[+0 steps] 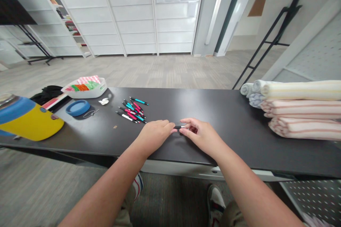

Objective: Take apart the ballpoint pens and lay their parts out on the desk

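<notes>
Between my two hands lies a pen (179, 127), its black front end and pale tip pointing right. My left hand (157, 133) is closed round the pen's body, which the fingers hide. Close by the tip, my right hand (198, 133) has its thumb and fingers curved apart; I cannot see anything held in it. Left of my hands is a loose pile of several pens (134, 110) with pink, light blue and white barrels and black ends. One blue pen (139, 100) lies at the pile's far edge.
Rolled striped towels (306, 110) are stacked on the right of the dark table (213, 104). On the left are a white basket (86, 93) of colourful items, a blue ring-shaped object (77, 108), a crumpled white scrap (103, 101) and a yellow-and-blue object (29, 120).
</notes>
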Motion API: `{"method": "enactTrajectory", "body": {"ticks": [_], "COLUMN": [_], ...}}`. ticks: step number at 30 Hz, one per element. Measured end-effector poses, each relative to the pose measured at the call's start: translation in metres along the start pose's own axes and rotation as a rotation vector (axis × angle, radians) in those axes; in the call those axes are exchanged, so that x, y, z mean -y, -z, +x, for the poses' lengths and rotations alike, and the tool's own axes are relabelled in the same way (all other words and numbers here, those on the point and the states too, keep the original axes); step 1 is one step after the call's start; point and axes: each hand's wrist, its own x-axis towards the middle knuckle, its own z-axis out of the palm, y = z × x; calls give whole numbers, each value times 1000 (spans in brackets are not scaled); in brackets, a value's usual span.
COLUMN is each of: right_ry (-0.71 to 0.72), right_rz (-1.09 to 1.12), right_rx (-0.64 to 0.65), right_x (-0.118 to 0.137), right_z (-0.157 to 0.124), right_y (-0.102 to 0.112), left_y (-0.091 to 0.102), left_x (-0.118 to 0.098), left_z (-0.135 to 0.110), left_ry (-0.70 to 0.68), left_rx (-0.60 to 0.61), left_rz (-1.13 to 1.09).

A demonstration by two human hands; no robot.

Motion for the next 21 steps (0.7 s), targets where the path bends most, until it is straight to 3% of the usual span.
{"method": "enactTrajectory", "body": {"ticks": [15, 21], "right_ry": [-46, -63], "right_rz": [11, -32], "right_rx": [27, -70], "right_x": [-2, -6], "right_z": [1, 1], "right_y": [-1, 3], "left_y": [2, 3], "left_x": [-2, 0], "left_z": [1, 4], "left_ry": [20, 69], "left_rx": [85, 95], "left_rz": [86, 78]}}
